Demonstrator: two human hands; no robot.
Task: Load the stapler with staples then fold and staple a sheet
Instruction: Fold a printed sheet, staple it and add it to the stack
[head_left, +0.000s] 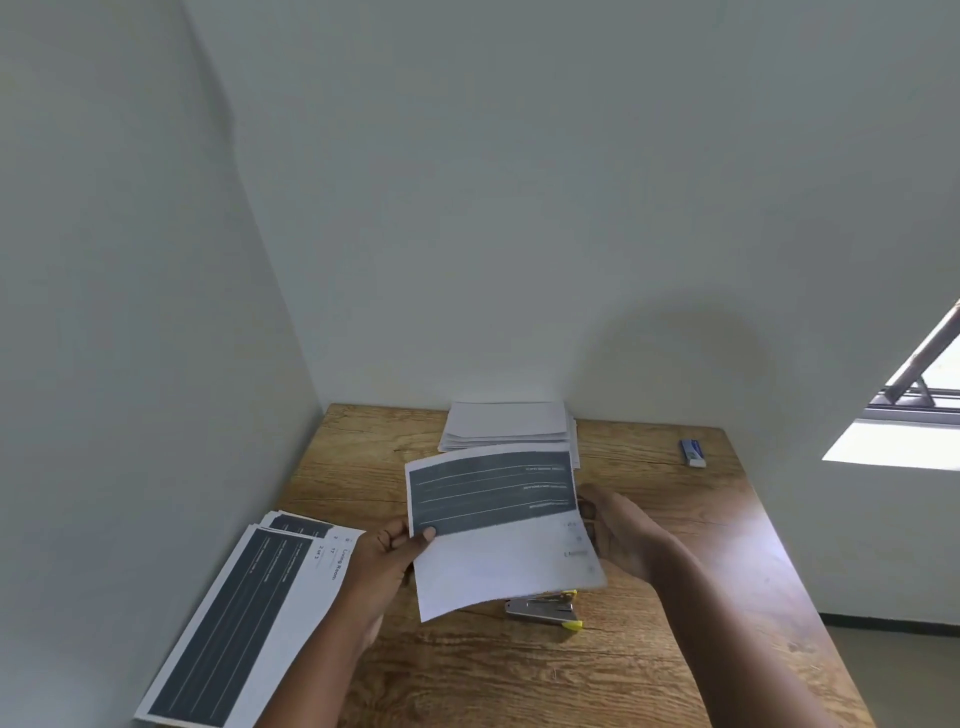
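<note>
Head view: my left hand (387, 551) pinches sheet (498, 525) at left edge, my right hand (618, 535) grips right edge; sheet lifted mid-table for fold alignment. Stapler (545, 609) lies near, partly under sheet, within reach.

I am holding a printed sheet (498, 525) above the wooden bench (675, 597), its dark lined panel facing me at the top and the white part hanging toward me. My left hand (382, 558) is pinching the sheet's left edge, thumb on the front. My right hand (621, 535) is gripping the right edge, its fingers (589, 506) curling round the paper. A silver stapler with yellow ends (545, 610) is lying on the bench just under the sheet's lower edge. A stack of the same printed sheets (244, 618) is resting at the left, a pile of folded white sheets (506, 423) is sitting against the wall, and a small blue staple box (693, 452) is lying far right.
</note>
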